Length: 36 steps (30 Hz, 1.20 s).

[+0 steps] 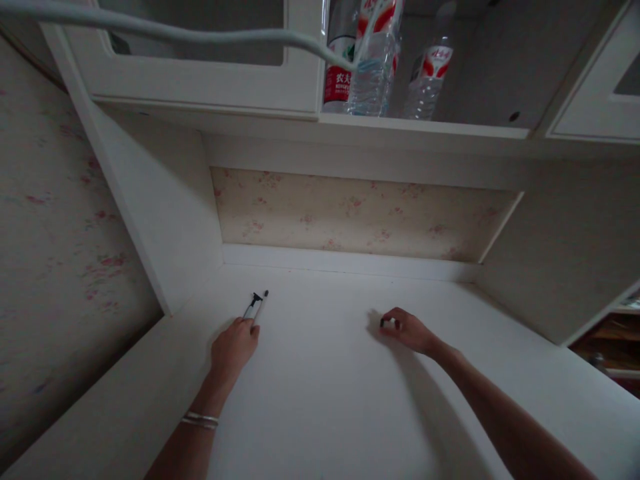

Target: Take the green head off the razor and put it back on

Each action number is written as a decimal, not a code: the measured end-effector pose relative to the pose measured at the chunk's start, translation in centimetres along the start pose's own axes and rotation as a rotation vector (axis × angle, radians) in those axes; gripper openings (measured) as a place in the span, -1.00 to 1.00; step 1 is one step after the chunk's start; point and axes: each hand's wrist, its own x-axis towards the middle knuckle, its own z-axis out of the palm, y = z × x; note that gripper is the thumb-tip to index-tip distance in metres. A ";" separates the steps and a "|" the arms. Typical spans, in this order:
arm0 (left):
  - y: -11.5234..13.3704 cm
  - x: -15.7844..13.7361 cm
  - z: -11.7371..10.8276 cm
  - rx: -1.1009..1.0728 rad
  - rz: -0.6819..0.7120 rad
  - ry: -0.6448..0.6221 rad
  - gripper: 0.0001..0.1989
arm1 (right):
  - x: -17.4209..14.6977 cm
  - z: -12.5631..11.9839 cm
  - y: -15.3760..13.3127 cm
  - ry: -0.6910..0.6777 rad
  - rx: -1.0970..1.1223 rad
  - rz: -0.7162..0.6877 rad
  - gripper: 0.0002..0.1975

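Note:
My left hand (234, 347), with a silver bracelet on its wrist, rests low over the left part of the white tabletop. Its fingers close around the lower ends of two slim things. One is a pale stick with a black T-shaped head (257, 298), looking like a razor; beside it is a thin white stick with a black tip (266, 293). Farther right, my right hand (406, 329) is just above the tabletop, thumb and fingers pinched on a small white piece with a black end (383, 323). Its exact kind is hidden by the fingers.
White cabinets overhang the tabletop (320, 400). Plastic water bottles (370, 80) stand in the open shelf above. A pale cable (200, 33) crosses the top left. Side panels (155, 213) bound the recess, backed by a floral wall (345, 213).

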 end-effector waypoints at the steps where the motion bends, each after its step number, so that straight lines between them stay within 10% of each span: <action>1: 0.0 0.0 0.0 -0.003 0.001 0.000 -0.72 | 0.8 0.9 -1.9 -0.009 0.012 -0.039 -0.67; 14: 2.1 -1.3 -1.6 -0.064 0.066 0.075 -0.78 | 9.3 12.4 -20.9 -0.087 0.018 -0.269 -0.60; 19: 5.2 -3.3 -2.1 -0.231 0.162 0.079 -0.82 | 11.3 14.0 -22.5 -0.099 -0.064 -0.211 -0.59; 27: 7.6 -6.1 -0.9 -0.223 0.655 -0.253 -0.88 | 12.2 14.6 -23.5 -0.175 -0.076 -0.278 -0.56; 36: 8.1 -6.4 0.3 -0.194 0.696 -0.310 -0.84 | 12.0 13.5 -22.5 -0.133 0.122 -0.282 -0.48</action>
